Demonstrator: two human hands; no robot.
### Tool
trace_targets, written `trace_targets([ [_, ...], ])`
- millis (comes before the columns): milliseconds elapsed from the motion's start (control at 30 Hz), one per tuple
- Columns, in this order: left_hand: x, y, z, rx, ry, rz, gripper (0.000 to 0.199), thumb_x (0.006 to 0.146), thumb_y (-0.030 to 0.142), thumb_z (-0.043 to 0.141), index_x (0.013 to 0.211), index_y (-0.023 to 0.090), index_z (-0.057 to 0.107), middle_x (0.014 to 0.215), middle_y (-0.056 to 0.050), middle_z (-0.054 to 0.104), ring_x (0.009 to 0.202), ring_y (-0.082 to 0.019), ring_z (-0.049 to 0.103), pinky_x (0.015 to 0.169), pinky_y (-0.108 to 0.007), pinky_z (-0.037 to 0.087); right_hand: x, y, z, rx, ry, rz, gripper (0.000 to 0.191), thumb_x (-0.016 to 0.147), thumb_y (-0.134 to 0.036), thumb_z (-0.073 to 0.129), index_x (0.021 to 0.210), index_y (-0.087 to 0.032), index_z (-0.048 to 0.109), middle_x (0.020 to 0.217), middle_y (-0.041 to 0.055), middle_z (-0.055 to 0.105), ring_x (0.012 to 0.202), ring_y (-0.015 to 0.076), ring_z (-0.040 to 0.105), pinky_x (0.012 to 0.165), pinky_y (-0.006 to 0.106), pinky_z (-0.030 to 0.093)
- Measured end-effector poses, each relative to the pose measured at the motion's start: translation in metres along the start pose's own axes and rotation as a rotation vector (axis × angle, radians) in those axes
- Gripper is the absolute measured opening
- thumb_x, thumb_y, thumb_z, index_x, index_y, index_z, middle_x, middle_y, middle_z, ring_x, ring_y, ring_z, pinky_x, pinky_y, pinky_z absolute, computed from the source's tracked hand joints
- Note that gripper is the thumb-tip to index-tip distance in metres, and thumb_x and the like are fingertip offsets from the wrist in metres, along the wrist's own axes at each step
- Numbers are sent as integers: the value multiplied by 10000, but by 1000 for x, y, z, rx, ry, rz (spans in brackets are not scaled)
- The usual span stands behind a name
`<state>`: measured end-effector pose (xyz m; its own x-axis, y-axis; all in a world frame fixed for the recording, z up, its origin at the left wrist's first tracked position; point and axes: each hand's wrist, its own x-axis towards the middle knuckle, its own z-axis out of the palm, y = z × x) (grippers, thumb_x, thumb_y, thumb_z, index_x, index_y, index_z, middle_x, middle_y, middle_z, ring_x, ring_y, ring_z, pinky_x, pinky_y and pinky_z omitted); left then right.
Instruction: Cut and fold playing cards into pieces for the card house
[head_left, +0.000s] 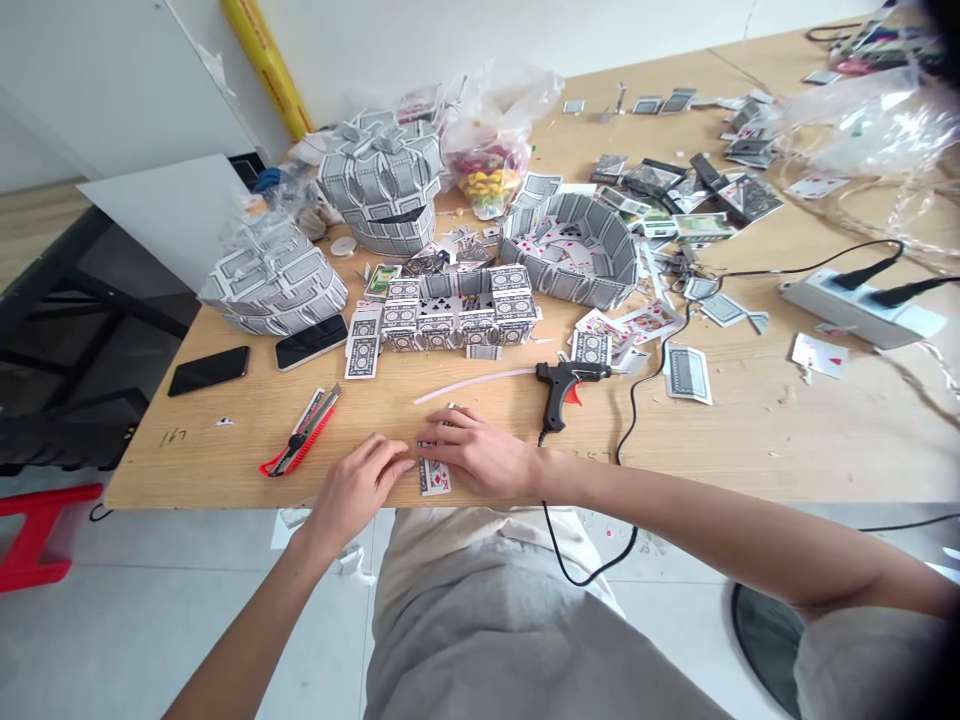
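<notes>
A playing card [435, 478], printed with a red king of diamonds corner and a dark patterned edge, lies near the table's front edge. My right hand [480, 452] covers most of it, bent fingers holding it down against the wood. At the card's left edge is my left hand [367, 485], its fingers drawn together with the thumb; whatever is between the tips is hidden. Just behind my hands rests a black glue gun [561, 390] with an orange trigger, a white glue stick [476, 382] reaching left from it. A red utility knife [302, 432] lies to the left.
Behind stand a rectangular card box [457, 325], an open card tray [577, 285] and lidded card boxes [382, 170]. Two phones [210, 371] lie at left. A power strip [862, 308] sits at right; the glue gun's cable [634, 400] crosses the table. Loose cards [688, 374] are scattered about.
</notes>
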<state>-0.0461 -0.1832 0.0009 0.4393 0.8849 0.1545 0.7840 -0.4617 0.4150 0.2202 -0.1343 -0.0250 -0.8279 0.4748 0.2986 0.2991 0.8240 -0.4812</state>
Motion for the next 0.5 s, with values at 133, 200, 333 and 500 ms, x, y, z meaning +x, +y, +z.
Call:
trace_targets([
  [133, -3, 1, 6, 24, 59, 59, 162, 1113, 320, 603, 1100, 220, 730, 968, -16, 722, 893, -154, 756, 848, -262, 564, -1, 2, 3, 24, 21, 15, 433, 1026, -133, 583, 1434, -174, 721, 1441, 119, 743, 1414, 349, 560, 1207, 550, 431],
  [200, -5, 3, 8, 36, 89, 71, 162, 1109, 303, 609, 1100, 212, 742, 963, -23, 708, 890, -153, 749, 858, -263, 572, -1, 3, 4, 35, 36, 23, 407, 1037, -150, 588, 1415, -178, 735, 1429, 116, 751, 1400, 347, 572, 1203, 552, 440],
  [333, -9, 6, 12, 57, 153, 85, 142, 1093, 260, 633, 1125, 205, 760, 1001, -40, 715, 897, -156, 750, 862, -267, 589, -1, 4, 7, 44, 63, 20, 390, 1035, -174, 611, 1400, -188, 747, 1420, 111, 758, 1374, 335, 589, 1178, 529, 474],
  [500, -10, 5, 14, 61, 188, 133, 121, 1077, 232, 657, 1130, 208, 764, 1009, -40, 725, 903, -154, 760, 877, -268, 607, -2, 5, 9, 30, 80, 12, 398, 1013, -163, 634, 1392, -176, 753, 1408, 107, 767, 1369, 337, 591, 1180, 520, 482],
])
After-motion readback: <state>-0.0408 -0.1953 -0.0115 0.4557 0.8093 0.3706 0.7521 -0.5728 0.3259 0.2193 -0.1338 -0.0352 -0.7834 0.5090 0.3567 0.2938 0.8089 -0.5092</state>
